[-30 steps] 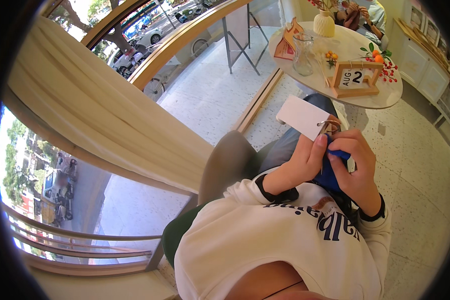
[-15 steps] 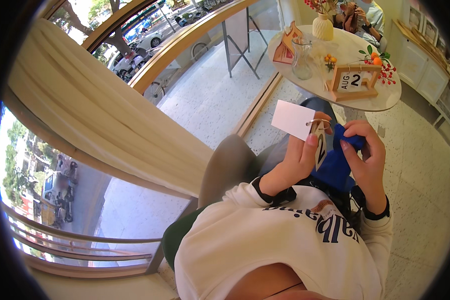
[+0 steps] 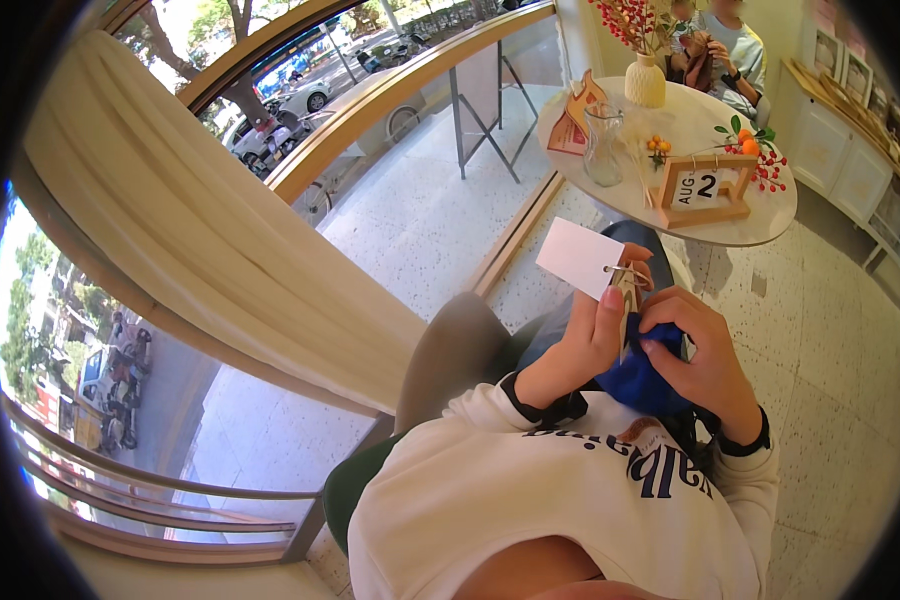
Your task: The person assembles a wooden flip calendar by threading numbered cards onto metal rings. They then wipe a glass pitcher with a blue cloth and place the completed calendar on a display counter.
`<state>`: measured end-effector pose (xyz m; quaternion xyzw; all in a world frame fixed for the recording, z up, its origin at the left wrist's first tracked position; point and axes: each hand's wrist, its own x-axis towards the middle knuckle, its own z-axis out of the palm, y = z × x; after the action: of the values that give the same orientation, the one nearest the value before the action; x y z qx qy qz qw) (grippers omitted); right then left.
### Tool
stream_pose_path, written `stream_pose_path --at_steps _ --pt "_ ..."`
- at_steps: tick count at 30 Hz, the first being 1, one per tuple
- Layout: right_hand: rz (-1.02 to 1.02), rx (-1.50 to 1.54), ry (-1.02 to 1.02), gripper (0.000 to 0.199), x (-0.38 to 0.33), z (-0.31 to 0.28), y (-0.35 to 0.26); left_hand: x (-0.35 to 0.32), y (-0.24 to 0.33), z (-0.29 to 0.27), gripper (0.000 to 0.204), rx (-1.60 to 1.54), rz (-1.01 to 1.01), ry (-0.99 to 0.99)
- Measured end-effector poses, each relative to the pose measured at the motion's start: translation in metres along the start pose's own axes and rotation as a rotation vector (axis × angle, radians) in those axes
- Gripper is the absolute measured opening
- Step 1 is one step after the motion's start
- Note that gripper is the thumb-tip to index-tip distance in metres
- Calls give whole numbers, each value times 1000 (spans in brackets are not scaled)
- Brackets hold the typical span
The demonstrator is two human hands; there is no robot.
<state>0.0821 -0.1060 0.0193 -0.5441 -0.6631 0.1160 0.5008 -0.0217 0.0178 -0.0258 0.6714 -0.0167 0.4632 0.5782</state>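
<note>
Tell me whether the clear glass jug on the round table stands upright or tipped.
Upright: the glass jug stands on its base on the round table, mouth upward.

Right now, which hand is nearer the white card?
Left. The left hand pinches the tag string just below the white card, thumb up beside it. The right hand sits lower and further right, resting on the blue cloth.

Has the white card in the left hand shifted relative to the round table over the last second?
Yes. The white card now sits lower and further left of the round table edge, clear of it; earlier it lay just under the rim.
</note>
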Motion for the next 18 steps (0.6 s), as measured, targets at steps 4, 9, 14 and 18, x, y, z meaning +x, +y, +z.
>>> stream_pose_path --at_steps 4,9,14,18 --pt "76 27 -87 21 -2 -12 -5 6 0 -4 68 -28 -52 62" --pt "-2 14 246 23 -5 -15 0 6 4 -3 65 -51 -117 -18" --pt "-96 -80 266 23 0 -1 2 5 1 4 50 132 30 -135" --pt "-41 -98 -92 18 -4 -6 2 7 6 0 49 35 -72 -193"
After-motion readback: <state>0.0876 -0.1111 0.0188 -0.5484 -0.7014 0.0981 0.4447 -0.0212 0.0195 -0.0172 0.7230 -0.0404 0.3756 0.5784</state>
